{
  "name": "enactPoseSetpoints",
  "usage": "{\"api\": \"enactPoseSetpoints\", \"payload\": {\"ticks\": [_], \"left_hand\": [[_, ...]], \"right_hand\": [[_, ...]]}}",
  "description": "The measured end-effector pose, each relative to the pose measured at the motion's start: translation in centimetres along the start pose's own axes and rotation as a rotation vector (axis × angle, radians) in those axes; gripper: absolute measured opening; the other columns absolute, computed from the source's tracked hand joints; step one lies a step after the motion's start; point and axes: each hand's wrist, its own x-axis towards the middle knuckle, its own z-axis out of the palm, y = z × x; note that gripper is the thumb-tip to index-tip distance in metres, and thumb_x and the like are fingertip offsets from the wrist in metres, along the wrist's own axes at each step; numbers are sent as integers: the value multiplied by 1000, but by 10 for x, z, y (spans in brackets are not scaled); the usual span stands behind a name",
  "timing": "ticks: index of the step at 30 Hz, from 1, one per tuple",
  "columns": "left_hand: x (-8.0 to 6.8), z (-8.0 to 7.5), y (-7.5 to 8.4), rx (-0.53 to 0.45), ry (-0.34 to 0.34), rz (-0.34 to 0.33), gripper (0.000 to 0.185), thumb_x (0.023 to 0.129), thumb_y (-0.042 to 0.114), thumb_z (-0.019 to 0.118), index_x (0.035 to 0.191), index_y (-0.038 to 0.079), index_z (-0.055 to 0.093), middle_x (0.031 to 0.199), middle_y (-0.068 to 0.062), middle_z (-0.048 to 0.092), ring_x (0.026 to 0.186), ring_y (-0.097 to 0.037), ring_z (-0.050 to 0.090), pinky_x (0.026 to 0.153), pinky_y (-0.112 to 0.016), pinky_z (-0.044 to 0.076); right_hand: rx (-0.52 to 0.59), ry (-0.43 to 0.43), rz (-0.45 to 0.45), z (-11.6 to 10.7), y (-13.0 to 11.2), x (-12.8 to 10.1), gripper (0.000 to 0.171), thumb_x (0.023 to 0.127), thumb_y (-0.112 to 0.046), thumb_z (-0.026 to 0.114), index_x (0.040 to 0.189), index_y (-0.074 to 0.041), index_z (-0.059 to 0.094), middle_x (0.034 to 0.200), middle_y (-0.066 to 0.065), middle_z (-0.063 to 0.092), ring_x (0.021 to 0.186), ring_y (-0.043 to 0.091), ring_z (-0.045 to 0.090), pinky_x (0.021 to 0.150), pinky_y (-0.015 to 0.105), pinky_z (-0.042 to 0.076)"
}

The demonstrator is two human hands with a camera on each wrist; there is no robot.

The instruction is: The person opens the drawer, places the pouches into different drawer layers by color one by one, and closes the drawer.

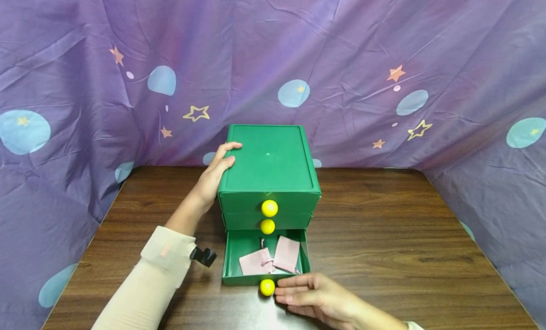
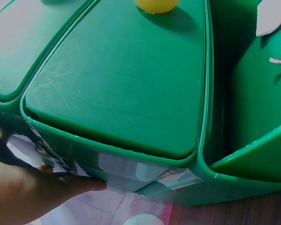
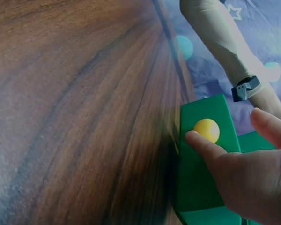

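Two hands: you are working at the green drawer chest (image 1: 268, 166), frame centre.
Left hand (image 1: 215, 171): fingers lying straight, bracing the chest's left side.
Right hand (image 1: 313, 297): fingers extended, touching the open bottom drawer's (image 1: 232, 256) yellow knob (image 1: 267, 287); gripping nothing.
Drawer: holding two pink pouches (image 1: 273, 259).

Green three-drawer plastic cabinet (image 1: 268, 166): smooth, semi-matt, fine scuffs and scratches on the drawer fronts in the left wrist view; clear glossy tape along its lower edge there. Round yellow knobs (image 1: 267, 287): smooth plastic, slight sheen. Two small pink cloth pouches (image 1: 273, 261) in the open bottom drawer (image 1: 232, 261): matt, soft-looking weave. Dark brown wooden tabletop (image 1: 384, 235): smooth, visible grain, low satin gloss. Purple star-print backdrop cloth (image 1: 341, 59): thin fabric, creased, faint sheen. Beige sleeve (image 1: 145, 287): matt knit.
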Motion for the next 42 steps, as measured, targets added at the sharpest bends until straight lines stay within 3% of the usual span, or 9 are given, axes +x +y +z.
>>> {"api": "enactPoseSetpoints", "payload": {"ticks": [19, 42], "left_hand": [[-1, 0, 1, 2, -8, -6, 46, 108, 19, 28, 152, 8, 34, 163, -13, 23, 140, -33, 27, 117, -52, 18], [0, 0, -1, -1, -3, 0, 46, 107, 18, 28, 152, 8, 35, 162, -12, 24, 140, -31, 28, 117, -51, 18]], "right_hand": [[31, 45, 35, 6, 7, 7, 48, 101, -5, 62, 141, 17, 46, 132, 20, 66, 118, 19, 67, 106, 39, 48], [69, 28, 52, 7, 16, 15, 45, 105, -12, 59, 141, 14, 50, 131, 17, 68, 119, 20, 66, 107, 40, 47]]}}
